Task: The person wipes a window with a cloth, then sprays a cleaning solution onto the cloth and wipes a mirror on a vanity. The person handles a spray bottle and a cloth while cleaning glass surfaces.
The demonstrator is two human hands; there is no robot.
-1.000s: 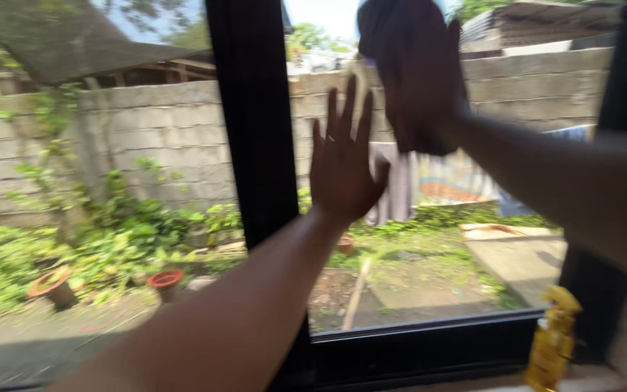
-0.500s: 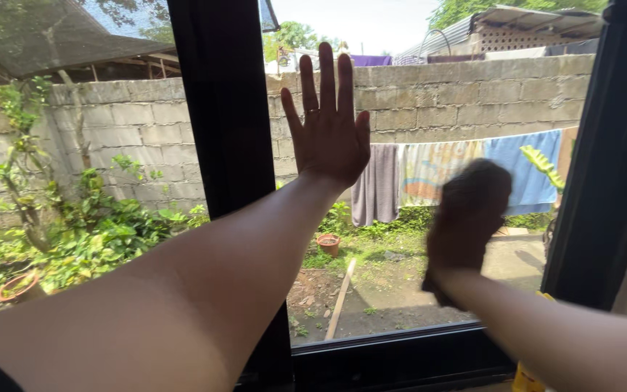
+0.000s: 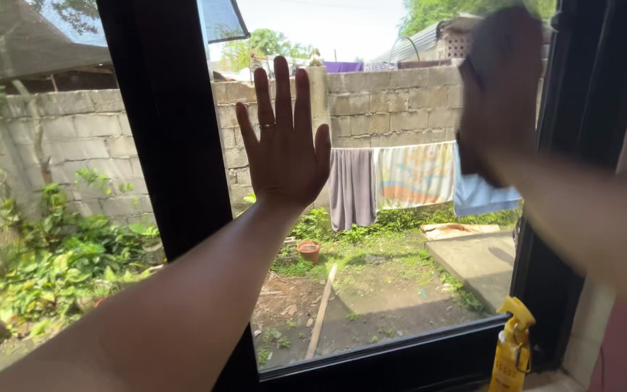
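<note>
Up against the window pane (image 3: pixel 400 109), your right hand (image 3: pixel 498 87) presses a dark cloth (image 3: pixel 506 43) flat to the upper right of the glass, just beside the black frame upright (image 3: pixel 567 145) on that side. Blur hides the fingers, so you cannot tell exactly how they wrap the cloth, only that the hand is closed over it. It looks soft and light, likely to bunch and slip under the palm; a broad, flat hold across its middle should keep it spread. Glass itself is stiff, smooth and breakable, so even pressure seems wiser than a push at one spot.

Left of the cloth, your left hand (image 3: pixel 284 145) lies open on the same pane, fingers spread and pointing up, palm to the glass, a ring on one finger. Its arm runs long and straight from the lower left of the view. Your right forearm comes in from the right edge, angled upward.

Below the pane, at its lower right corner, a yellow spray bottle (image 3: pixel 511 348) stands on the sill. Beyond the glass, laundry (image 3: pixel 408 178) hangs before a block wall (image 3: pixel 386 101).
</note>
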